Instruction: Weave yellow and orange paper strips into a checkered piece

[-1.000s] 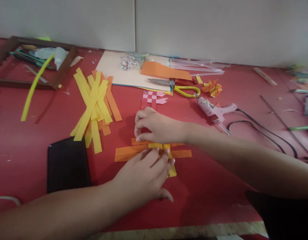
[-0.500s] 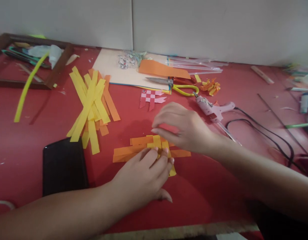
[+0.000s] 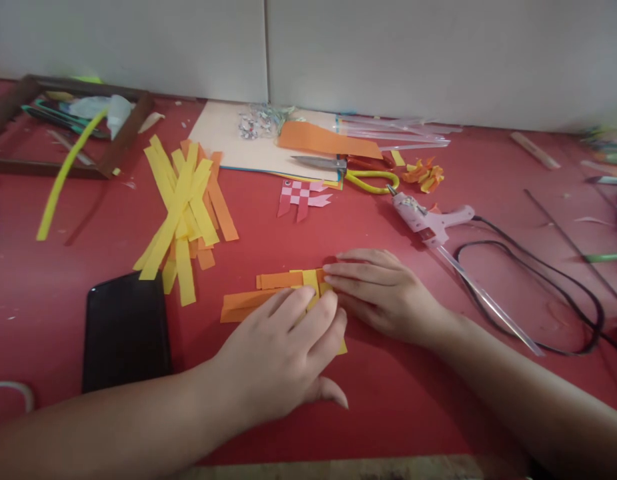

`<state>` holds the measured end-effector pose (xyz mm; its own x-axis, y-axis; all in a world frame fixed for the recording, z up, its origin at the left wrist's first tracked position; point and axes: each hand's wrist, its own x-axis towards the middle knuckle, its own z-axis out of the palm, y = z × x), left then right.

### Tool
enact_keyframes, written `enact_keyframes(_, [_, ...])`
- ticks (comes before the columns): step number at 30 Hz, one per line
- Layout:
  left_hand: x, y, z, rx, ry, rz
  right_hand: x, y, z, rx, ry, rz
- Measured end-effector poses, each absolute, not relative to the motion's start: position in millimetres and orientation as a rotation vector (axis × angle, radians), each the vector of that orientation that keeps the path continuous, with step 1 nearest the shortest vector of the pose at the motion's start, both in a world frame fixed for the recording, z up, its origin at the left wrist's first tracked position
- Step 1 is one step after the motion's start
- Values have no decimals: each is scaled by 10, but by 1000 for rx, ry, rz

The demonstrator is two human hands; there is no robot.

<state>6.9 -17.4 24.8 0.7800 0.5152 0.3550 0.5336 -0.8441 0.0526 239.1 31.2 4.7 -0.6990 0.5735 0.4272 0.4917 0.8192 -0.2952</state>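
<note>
Yellow and orange paper strips (image 3: 251, 303) lie crossed over one another in a small weave on the red table, partly hidden by my hands. My left hand (image 3: 288, 347) presses on the weave with bent fingertips, its thumb out to the side. From the right, my right hand (image 3: 388, 293) rests on the weave's right part, its fingers stretched out side by side and touching the strips. A yellow strip end (image 3: 342, 347) sticks out below my left fingers. Behind the weave lies a pink checked woven paper fish (image 3: 302, 195).
Loose yellow strips (image 3: 175, 207) are piled at left, above a black phone (image 3: 125, 333). Scissors (image 3: 371, 181), a pink glue gun (image 3: 428, 217) with its looped cord (image 3: 548, 260), and an orange paper piece (image 3: 328, 139) lie behind. A wooden frame (image 3: 131, 130) is back left.
My right hand has come down from above the weave onto its right part, its fingers now straighter. My left hand stays nearly in place on the strips.
</note>
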Motion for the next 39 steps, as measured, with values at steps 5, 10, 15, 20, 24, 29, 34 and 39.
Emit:
enact_keyframes(5, [-138, 145, 475, -2901, -1168, -395, 2383, 319, 71, -771, -2524, 190])
enact_keyframes(10, [-340, 416, 413, -3119, -1522, -387, 2372, 341, 70, -736, -2534, 187])
enact_keyframes(15, [-356, 394, 366, -3121, -1549, -406, 2386, 354, 49, -728, -2550, 214])
enact_keyframes(20, [-391, 416, 288, -3095, -1557, -458, 2387, 349, 37, -718, -2554, 211])
enact_keyframes(24, [-424, 469, 248, -3168, -1595, -465, 2393, 344, 29, -724, -2566, 215])
enact_keyframes(29, [-424, 489, 274, -3201, -1594, -456, 2387, 340, 36, -726, -2554, 191])
enact_keyframes(34, [-435, 487, 287, -3216, -1579, -437, 2373, 337, 45, -734, -2536, 171])
enact_keyframes(39, [-453, 490, 291, -3221, -1592, -432, 2369, 342, 51, -725, -2539, 174])
